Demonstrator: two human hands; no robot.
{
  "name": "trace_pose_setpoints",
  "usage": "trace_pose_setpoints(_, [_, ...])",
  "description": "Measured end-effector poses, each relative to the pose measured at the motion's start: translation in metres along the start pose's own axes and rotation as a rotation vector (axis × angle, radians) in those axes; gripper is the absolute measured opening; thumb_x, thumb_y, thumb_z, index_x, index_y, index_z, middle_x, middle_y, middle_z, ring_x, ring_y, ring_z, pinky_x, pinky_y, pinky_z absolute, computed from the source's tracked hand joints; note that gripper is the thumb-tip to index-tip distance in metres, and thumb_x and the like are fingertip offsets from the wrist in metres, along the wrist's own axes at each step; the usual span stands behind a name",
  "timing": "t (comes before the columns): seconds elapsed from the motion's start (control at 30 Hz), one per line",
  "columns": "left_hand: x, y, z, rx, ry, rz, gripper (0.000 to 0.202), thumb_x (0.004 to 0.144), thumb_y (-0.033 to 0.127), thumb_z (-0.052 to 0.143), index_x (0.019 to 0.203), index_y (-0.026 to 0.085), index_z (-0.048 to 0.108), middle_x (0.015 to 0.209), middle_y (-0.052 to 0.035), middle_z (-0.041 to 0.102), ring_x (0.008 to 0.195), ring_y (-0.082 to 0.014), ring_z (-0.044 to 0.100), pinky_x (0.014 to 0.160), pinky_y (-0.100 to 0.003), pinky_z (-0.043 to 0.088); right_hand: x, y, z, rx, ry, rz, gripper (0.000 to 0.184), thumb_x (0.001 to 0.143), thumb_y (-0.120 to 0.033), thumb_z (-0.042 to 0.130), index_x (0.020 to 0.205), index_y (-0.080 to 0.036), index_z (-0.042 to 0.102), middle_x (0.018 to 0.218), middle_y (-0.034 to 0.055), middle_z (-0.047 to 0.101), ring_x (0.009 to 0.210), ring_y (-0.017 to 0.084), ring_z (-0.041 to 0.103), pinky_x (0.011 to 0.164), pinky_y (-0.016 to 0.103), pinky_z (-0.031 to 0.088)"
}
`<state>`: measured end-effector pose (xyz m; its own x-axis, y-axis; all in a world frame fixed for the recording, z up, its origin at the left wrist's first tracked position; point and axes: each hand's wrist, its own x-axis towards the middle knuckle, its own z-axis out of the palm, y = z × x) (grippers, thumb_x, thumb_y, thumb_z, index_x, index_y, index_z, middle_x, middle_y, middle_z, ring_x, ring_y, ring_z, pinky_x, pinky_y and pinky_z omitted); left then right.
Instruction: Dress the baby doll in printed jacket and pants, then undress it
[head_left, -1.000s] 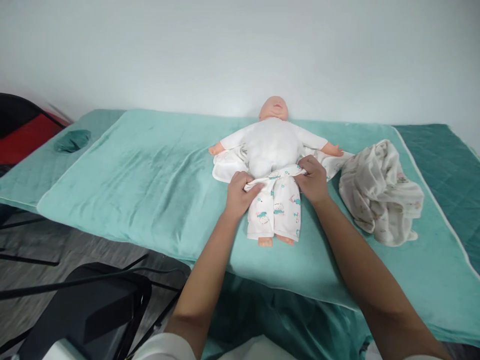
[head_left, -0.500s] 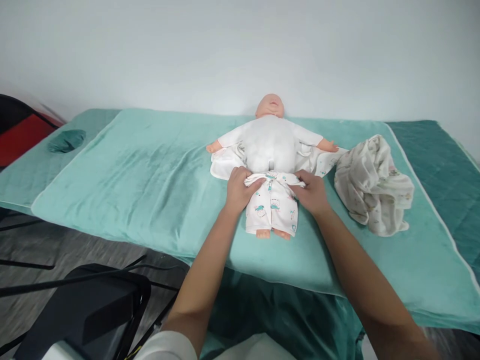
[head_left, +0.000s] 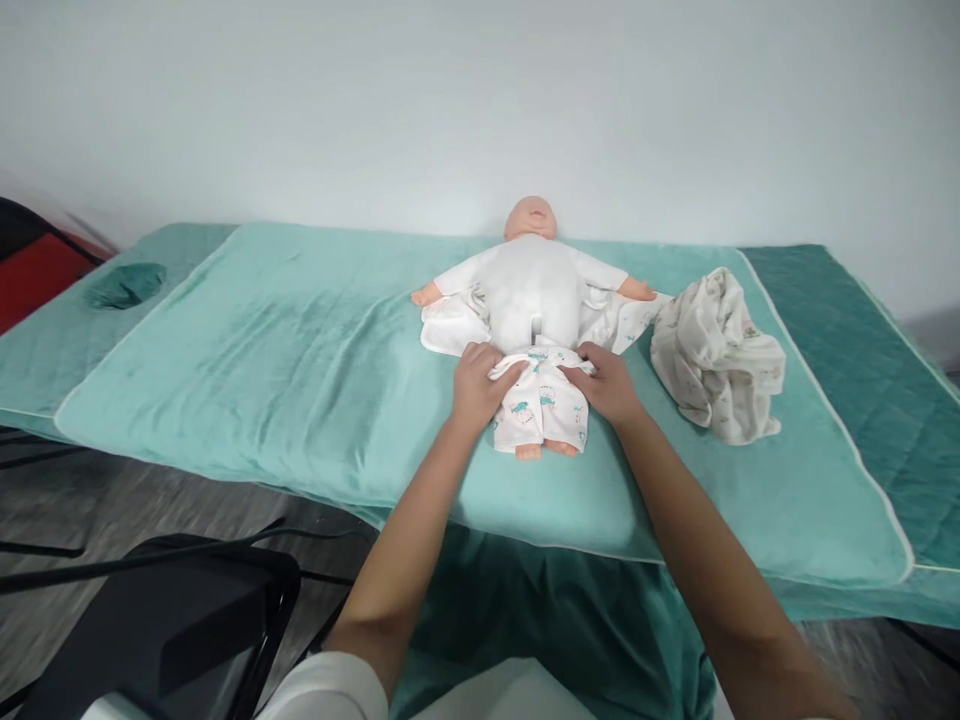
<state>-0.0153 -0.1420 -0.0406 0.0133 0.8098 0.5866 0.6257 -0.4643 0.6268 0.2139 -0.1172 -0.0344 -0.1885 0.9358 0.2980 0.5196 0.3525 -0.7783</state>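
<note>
1. The doll (head_left: 534, 290) lies face up on the green sheet (head_left: 262, 350), head at 12 o'clock, feet at 6, arms spread towards 10 and 2.
2. White printed pants (head_left: 540, 408) cover its legs, the waistband around the thighs, the feet poking out below.
3. Taking the pants as centre, the left hand (head_left: 478, 382) pinches the waistband at 10 o'clock, thumb on top.
4. The right hand (head_left: 604, 382) grasps the waistband at 2 o'clock.
5. An open shirt (head_left: 454, 328) spreads under the doll.
6. Between 2 and 3 o'clock sits a crumpled cloth (head_left: 716, 362); a black chair (head_left: 150, 630) stands at 8.
</note>
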Motion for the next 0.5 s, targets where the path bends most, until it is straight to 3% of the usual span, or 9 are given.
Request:
trace_pose_setpoints(0.2, [-0.043,0.014,-0.008,-0.014,-0.06,-0.003,0.038,0.092,0.048,0.068,0.07,0.022,0.051,0.074,-0.0005,0.057,0.078,-0.0183,0.052,0.074,-0.035,0.041,0.001,0.006,0.002,0.002,0.027,-0.042,0.014,0.073,-0.034,0.06,0.078,-0.022,0.059,0.075,0.0012,0.063,0.073,0.02,0.056,0.072,0.032,0.043])
trace_pose_setpoints(0.37, [-0.044,0.01,-0.004,-0.063,-0.034,-0.106,0.029,0.086,0.043,0.076,0.092,0.023,0.057,0.091,-0.0027,0.063,0.09,-0.0202,0.055,0.081,-0.035,0.046,-0.002,0.005,0.002,0.015,0.078,-0.04,0.013,0.073,-0.032,0.062,0.08,-0.021,0.061,0.08,0.0014,0.066,0.076,0.019,0.057,0.074,0.031,0.045])
trace_pose_setpoints(0.5, [-0.041,0.008,-0.003,-0.066,-0.03,-0.173,0.022,0.088,0.038,0.073,0.096,0.022,0.059,0.096,-0.0036,0.063,0.095,-0.0207,0.056,0.086,-0.036,0.046,-0.016,0.0,-0.003,0.045,0.017,0.058,0.018,0.075,-0.036,0.064,0.083,-0.02,0.066,0.073,-0.0012,0.065,0.068,0.017,0.054,0.067,0.029,0.042])
